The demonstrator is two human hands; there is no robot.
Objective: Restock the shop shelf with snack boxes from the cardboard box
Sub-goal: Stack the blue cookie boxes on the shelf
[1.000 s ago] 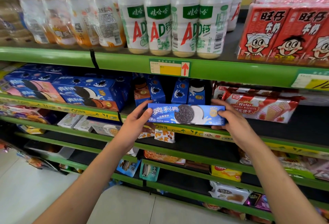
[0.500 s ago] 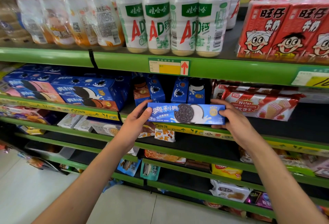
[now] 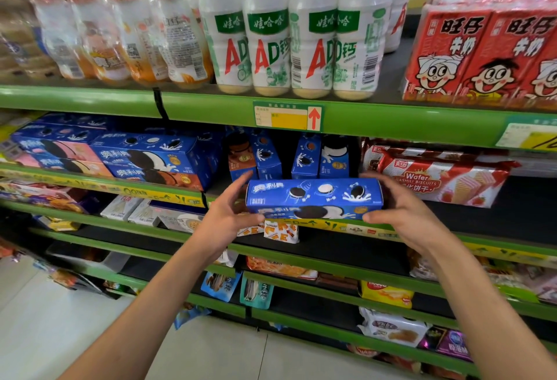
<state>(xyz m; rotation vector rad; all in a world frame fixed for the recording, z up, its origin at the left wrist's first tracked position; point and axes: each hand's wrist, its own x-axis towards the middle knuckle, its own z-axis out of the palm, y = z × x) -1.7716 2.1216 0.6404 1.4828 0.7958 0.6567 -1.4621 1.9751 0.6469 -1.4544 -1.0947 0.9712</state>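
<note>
A long blue snack box (image 3: 315, 194) with sandwich-cookie pictures lies lengthwise at the front edge of the green shelf (image 3: 422, 230), tipped back so its top face shows. My left hand (image 3: 229, 210) holds its left end, thumb under the front face and fingers reaching up behind. My right hand (image 3: 401, 207) grips the right end, fingers curled over the top and thumb below. Three small blue cookie boxes (image 3: 268, 153) stand upright just behind it. The cardboard box is out of view.
Stacked blue cookie cartons (image 3: 144, 159) fill the shelf to the left, and red wafer packs (image 3: 437, 180) lie to the right. White bottles (image 3: 268, 47) and red milk cartons (image 3: 482, 54) stand on the shelf above. Lower shelves hold assorted snack packets.
The box has dropped slightly and tipped backward onto the shelf edge, so its top face shows instead of its front. Both hands stayed on its ends.
</note>
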